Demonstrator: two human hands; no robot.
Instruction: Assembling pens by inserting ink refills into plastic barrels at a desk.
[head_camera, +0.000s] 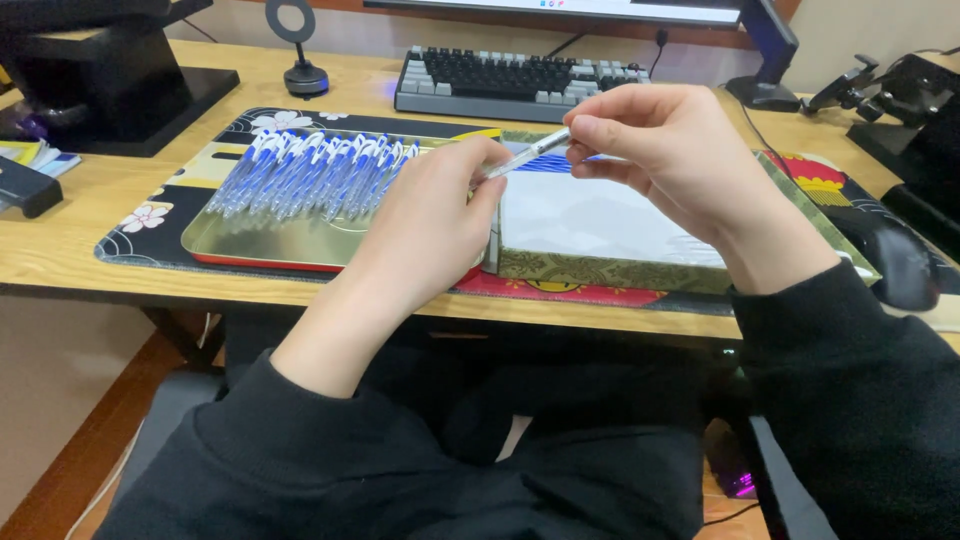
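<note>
Clear-barrelled pen (530, 155) held above the white-lined box (600, 225), pinched at one end by left hand (440, 215) and at the other by right hand (660, 150), beside gold tray (250, 245) of blue pens (310, 175).

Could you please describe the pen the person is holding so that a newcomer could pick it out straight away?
On the wooden desk, in front of the keyboard, lies a gold tray with a row of blue pens. The pen is the clear one pinched between the left hand and right hand, above the tray.
</note>
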